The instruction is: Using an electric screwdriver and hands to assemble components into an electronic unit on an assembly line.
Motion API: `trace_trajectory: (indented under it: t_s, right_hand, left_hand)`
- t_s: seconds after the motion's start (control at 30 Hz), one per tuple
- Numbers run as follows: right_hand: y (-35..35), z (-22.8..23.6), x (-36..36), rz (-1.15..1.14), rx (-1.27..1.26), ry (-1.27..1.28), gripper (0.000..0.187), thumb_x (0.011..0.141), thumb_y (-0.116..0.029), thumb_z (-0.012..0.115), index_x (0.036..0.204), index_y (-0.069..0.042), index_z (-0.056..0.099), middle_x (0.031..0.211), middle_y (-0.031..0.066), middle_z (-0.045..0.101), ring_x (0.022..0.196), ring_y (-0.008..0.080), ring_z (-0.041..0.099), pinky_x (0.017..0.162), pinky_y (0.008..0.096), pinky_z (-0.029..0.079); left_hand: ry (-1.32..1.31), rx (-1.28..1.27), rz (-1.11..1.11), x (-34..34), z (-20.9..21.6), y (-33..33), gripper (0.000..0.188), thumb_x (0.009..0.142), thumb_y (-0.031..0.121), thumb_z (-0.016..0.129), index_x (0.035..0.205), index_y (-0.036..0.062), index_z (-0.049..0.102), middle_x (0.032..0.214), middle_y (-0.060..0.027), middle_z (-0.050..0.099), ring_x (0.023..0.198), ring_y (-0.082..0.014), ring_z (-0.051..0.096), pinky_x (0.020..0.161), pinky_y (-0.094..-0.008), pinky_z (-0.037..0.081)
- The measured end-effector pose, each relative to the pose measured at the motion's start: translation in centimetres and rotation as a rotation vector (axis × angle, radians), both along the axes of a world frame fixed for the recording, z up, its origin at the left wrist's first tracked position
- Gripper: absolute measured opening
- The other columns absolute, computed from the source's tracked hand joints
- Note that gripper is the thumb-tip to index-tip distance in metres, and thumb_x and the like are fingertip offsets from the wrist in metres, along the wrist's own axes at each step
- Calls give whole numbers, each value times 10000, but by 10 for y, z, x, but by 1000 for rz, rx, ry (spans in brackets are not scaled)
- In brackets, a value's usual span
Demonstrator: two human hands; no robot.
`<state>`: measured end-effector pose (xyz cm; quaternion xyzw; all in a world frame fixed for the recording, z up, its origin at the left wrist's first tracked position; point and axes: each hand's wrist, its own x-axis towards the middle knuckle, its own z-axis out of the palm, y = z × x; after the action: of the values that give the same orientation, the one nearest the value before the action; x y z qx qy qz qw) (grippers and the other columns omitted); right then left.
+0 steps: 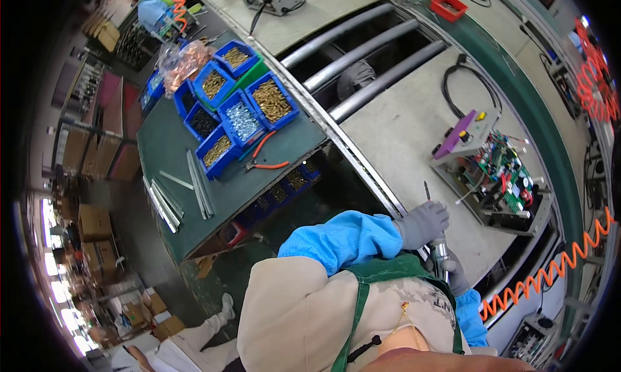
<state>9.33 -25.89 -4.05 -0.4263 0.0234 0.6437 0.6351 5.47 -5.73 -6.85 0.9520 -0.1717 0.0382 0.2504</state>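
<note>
Both hands gloved in grey, close together at bench edge. Left hand point(424, 223) clenched, with thin dark bit point(427, 190) sticking up out of fist; grip point hidden inside glove, so cannot tell whether fingers pinch bit or wrap metal barrel below. Right hand point(456, 273) lower, mostly hidden behind green apron and blue sleeve; seems wrapped round screwdriver point(440, 250), though fingers hard to make out. Screwdriver held nearly upright between hands, long axis running near-to-far, tip end pointing away toward bench, lower body cut off by apron. Orange coiled hose point(550, 275) trailing off to right, its join with tool not visible.

Just beyond hands, pale bench point(394, 132) with open metal box holding green circuit board point(508, 171), wiring too small to sort. Purple panel point(456, 138) tilted at box's far side, black cable point(469, 81) looped beyond. Off to left, green table point(174, 158) with blue bins point(242, 110) of small parts, red-handled pliers point(265, 158) beside them. Farther still, rollers point(369, 55), partly blurred.
</note>
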Motion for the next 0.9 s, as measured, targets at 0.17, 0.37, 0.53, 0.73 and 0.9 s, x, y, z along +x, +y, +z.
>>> trace_trajectory:
  t_s: [0.17,0.37,0.53,0.73,0.9]
  right_hand:
    - [41,3,-4,-49,-69,-74,652,669,-278,700,1216,-58,423,763,81,599,552,150,594,469,247,512]
    - [57,-6,-12,-117,-89,-99,588,702,-321,698,1172,-80,439,762,76,596,546,153,595,444,258,511]
    - [70,-7,-15,-157,-119,-61,551,724,-311,678,1170,-92,439,747,72,593,544,157,595,437,271,515]
    - [99,8,-14,-80,-166,-109,554,719,-313,674,1171,-92,441,737,62,580,527,150,580,438,266,509]
    - [112,16,-16,-8,-170,-191,618,690,-337,700,1185,-78,435,724,57,565,532,139,575,442,255,500]
  left_hand:
    - [47,-301,628,-62,-7,113,373,702,131,603,1067,56,583,1059,-164,579,986,-328,562,876,-407,462]
    - [-324,-441,1645,-210,0,284,198,814,124,581,969,18,648,931,-150,651,845,-250,634,784,-344,492]
    - [-366,-197,1802,-261,4,316,195,825,67,569,1007,21,621,939,-131,645,851,-234,645,771,-338,506]
    - [-258,69,1591,-236,-16,371,231,817,102,548,1033,68,624,1022,-117,626,968,-299,587,871,-397,462]
    - [-181,134,1418,-194,-16,405,327,807,119,550,1132,106,586,1137,-114,584,1055,-315,538,915,-410,433]
